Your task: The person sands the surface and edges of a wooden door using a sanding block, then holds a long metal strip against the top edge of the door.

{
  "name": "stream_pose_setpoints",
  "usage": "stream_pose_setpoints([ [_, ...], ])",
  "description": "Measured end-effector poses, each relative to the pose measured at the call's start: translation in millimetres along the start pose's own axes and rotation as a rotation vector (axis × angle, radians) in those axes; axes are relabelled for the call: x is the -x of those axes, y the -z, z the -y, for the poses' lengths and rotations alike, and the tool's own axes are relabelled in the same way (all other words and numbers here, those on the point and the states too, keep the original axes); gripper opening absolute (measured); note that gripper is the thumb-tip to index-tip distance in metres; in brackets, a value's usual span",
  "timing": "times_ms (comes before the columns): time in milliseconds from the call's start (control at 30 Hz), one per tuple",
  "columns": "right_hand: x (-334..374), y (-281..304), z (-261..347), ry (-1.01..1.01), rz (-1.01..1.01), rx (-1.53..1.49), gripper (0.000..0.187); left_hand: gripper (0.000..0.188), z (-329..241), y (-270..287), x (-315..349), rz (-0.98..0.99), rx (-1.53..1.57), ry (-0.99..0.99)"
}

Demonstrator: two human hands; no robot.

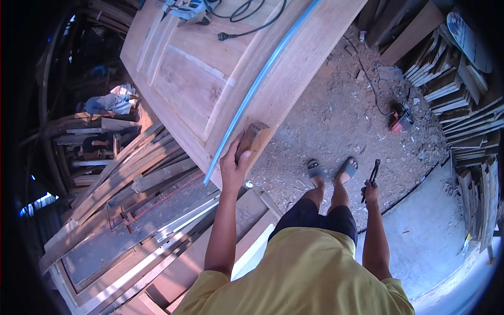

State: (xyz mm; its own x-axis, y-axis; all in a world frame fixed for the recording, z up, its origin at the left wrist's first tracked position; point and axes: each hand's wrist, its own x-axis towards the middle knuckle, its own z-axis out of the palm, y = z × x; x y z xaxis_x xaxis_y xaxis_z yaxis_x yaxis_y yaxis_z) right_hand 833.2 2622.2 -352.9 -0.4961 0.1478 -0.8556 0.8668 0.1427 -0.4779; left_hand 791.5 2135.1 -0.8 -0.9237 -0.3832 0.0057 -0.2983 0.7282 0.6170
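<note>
My left hand (233, 167) is closed round a brown wooden block (253, 140) on the edge of a large panelled wooden door (220, 110). The thumb lies on the block's near side and the fingers on its left. A long light-blue strip (251, 94) runs along the door's border, just left of the block. Down at my right side, clear of the door, my right hand (370, 192) grips a long, slim, dark hand tool (375, 172). Its exact kind is too small to tell.
A blue power tool (191, 11) and its black cord with plug (224, 36) lie on the door's far part. Boards (152, 168) are heaped at left; wood stacks (446, 89) line the right. A red tool (401, 119) sits on the debris-strewn floor. Another person (109, 104) is at far left.
</note>
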Motion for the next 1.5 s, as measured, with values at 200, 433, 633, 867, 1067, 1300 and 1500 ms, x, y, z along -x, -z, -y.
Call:
stream_pose_setpoints([
  [200, -98, -101, -2, 0.234, 0.093, 0.592, 0.045, 0.059, 35, -18, 32, -0.14, 0.078, 0.089],
  [433, -227, -213, 47, 0.382, 0.379, 1.109, 0.053, 0.07, 63, -42, 50, -0.426, 0.275, 0.108],
  [633, -330, -300, 17, 0.48, 0.268, 1.209, 0.05, 0.098, 94, -51, 69, -0.656, 0.19, -0.079],
  [867, -453, -393, -46, 0.839, 0.212, 0.677, 0.072, 0.088, 64, -67, 46, -0.786, -0.11, -0.586],
  [1067, -399, -404, -8, 1.196, -0.059, 0.983, 0.054, 0.066, 56, -74, 19, -0.463, -0.095, -0.855],
  [1300, -25, -318, 206, 1.397, 1.462, -0.528, 0.054, 0.053, 64, -57, 37, -0.211, -0.316, -0.967],
  [1500, 58, -279, 239, 1.814, 1.187, -0.386, 0.084, 0.051, 52, -56, 35, -0.051, -0.438, -0.879],
])
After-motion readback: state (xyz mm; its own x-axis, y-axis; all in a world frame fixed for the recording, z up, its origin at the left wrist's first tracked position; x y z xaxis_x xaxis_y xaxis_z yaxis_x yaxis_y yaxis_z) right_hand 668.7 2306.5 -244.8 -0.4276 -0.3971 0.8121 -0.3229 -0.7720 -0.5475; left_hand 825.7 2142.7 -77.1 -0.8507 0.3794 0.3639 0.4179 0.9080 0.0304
